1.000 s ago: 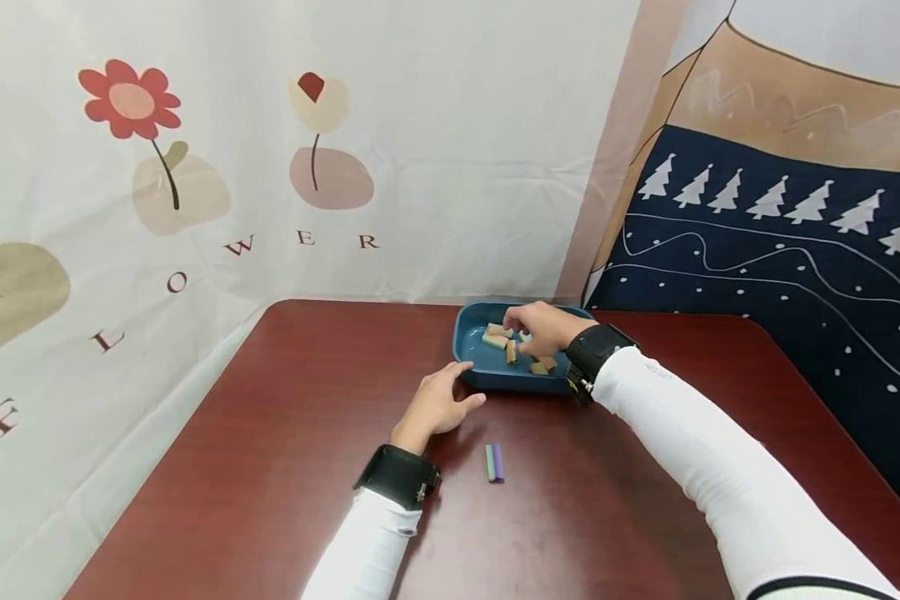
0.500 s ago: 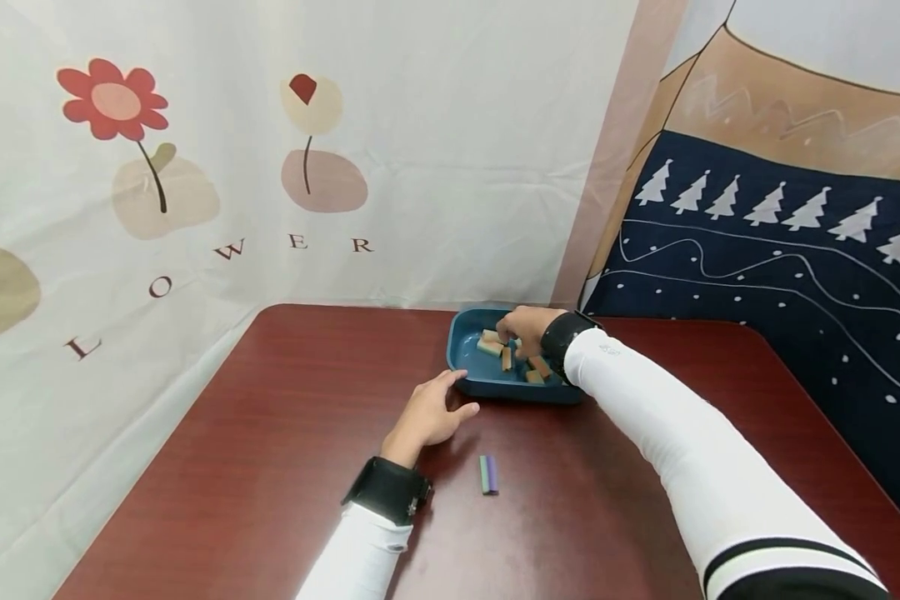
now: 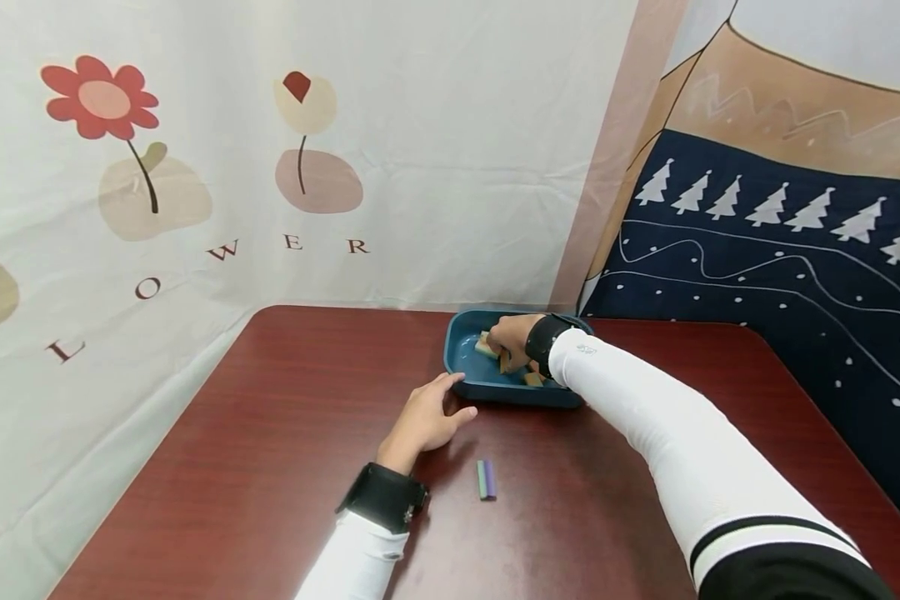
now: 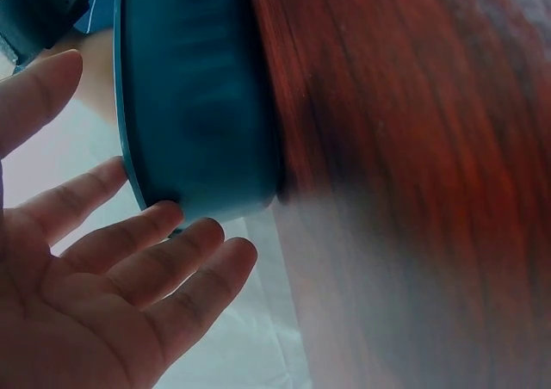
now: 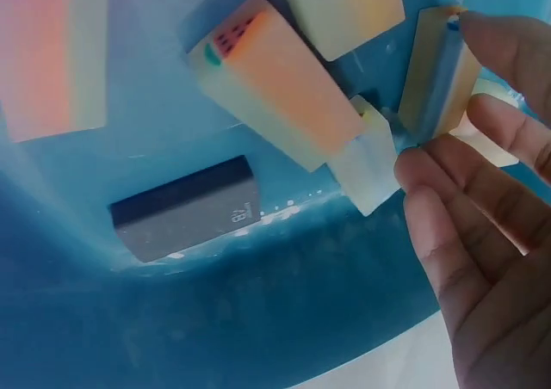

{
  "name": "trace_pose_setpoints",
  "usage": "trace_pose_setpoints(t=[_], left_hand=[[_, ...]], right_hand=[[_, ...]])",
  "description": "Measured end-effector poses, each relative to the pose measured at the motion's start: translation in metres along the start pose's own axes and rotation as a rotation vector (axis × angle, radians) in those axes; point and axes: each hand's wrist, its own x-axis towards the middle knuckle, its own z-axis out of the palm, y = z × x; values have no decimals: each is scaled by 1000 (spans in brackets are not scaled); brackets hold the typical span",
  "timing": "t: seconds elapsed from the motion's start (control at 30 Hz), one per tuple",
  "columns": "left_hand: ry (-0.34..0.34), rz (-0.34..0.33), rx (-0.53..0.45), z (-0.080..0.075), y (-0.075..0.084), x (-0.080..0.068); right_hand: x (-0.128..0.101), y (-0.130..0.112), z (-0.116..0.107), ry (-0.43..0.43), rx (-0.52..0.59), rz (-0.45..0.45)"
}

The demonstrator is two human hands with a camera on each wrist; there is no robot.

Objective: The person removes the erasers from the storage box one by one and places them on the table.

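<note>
One blue tray (image 3: pixel 465 354), several small blocks inside, count unclear, one green-purple block (image 3: pixel 484 479) on the table (image 3: pixel 270 450)

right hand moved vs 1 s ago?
Yes. Judged against the blue tray in the head view, the right hand has gone further in, toward the tray's far left corner, over the small blocks. The left hand stays by the near rim.

Blue tray (image 3: pixel 465 360), under the right hand (image 3: pixel 512 340): smooth, glossy plastic. Two-tone blocks (image 5: pixel 280 83) in it: matt, eraser-like. Table (image 3: pixel 285 433) beneath the left hand (image 3: pixel 427 417): polished red-brown wood grain, faintly reflective. Wall hangings (image 3: pixel 390 150) beyond both hands: creased printed cloth. Sleeves (image 3: pixel 675 467): white knit fabric.
</note>
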Motion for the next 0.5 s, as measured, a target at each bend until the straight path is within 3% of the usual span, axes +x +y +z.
trace_pose_setpoints(t=[0.37,0.5], left_hand=[[-5,-12,3,0,2,0],[-8,-19,2,1,2,-1]], right_hand=[[13,-4,-1,-99,-49,63],[14,-5,0,-93,-54,59]])
